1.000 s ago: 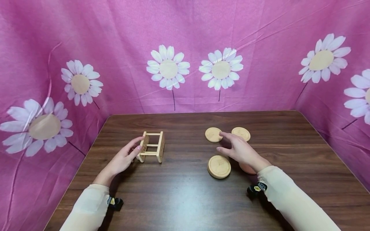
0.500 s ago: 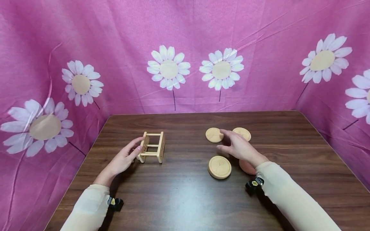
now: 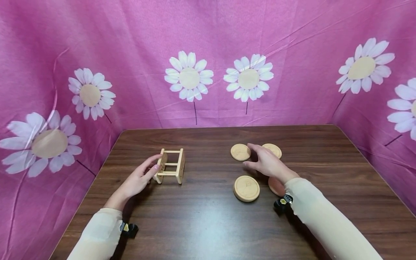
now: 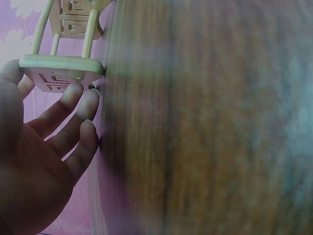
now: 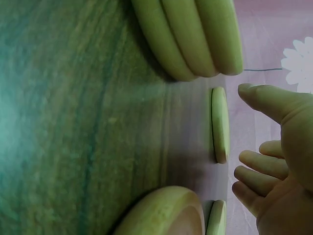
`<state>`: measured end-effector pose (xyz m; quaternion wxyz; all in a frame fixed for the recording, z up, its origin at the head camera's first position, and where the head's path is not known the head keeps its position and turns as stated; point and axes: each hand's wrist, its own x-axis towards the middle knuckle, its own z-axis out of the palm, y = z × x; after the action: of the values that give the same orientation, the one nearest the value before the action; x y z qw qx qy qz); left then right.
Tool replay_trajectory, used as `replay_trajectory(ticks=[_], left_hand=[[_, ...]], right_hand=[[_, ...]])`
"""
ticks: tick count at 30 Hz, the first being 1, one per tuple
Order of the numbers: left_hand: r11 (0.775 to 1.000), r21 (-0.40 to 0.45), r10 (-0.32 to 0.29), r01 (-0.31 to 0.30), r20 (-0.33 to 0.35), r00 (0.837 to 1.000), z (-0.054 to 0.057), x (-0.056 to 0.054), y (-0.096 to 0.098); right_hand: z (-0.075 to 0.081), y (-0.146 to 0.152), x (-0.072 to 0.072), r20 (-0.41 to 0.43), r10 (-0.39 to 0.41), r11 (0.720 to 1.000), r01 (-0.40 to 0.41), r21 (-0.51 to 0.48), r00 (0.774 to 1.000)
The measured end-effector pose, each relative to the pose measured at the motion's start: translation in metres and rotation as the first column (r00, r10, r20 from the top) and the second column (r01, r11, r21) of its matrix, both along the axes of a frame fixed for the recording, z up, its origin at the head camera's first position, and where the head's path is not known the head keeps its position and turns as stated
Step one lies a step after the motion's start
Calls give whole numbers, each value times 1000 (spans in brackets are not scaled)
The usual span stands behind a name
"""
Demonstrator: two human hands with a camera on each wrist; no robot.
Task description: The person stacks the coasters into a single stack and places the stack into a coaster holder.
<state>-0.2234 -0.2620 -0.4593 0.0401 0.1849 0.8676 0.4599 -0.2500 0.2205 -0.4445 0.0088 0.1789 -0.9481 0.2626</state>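
Note:
My left hand (image 3: 138, 177) holds the left side panel of a pale wooden coaster holder (image 3: 180, 166), thumb and fingertips at its edge and outer face. The holder has cut-out panels (image 4: 76, 22) joined by round rods. Over the coasters at right, my right hand (image 3: 268, 162) hovers with loosely bent fingers and nothing in them. A round wooden coaster (image 3: 240, 152) lies just left of its fingertips, and another coaster (image 3: 273, 150) is partly hidden behind it. Nearer lies a stack of coasters (image 3: 247, 188). A coaster with a reddish face (image 3: 276, 186) sits partly under the right wrist.
The dark wood-grain table (image 3: 201, 216) ends at a back edge against a pink cloth (image 3: 214, 32) printed with white daisies. Black wrist cameras (image 3: 130, 230) sit on both sleeves, the right one close beside the reddish coaster.
My right hand and forearm have shifted slightly left and away from me, uncovering a little more of the reddish coaster. My left hand and the holder have stayed in place.

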Motion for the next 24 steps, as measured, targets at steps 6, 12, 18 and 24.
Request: replay_trajectory(ticks=[6, 12, 18, 24], left_hand=[[1000, -1, -1, 1, -8, 1000, -1, -1, 0], [1000, 4, -5, 4, 14, 1000, -1, -1, 0], [1000, 1, -6, 6, 19, 1000, -1, 0, -1], [1000, 0, -4, 4, 15, 1000, 0, 0, -1]], right_hand=[[-3, -3, -5, -17, 8, 1000, -7, 30, 1000], [-7, -7, -13, -15, 25, 999, -24, 43, 1000], [-10, -8, -20, 18, 9, 998, -10, 61, 1000], [-8, -11, -25, 58, 3, 997, -7, 80, 998]])
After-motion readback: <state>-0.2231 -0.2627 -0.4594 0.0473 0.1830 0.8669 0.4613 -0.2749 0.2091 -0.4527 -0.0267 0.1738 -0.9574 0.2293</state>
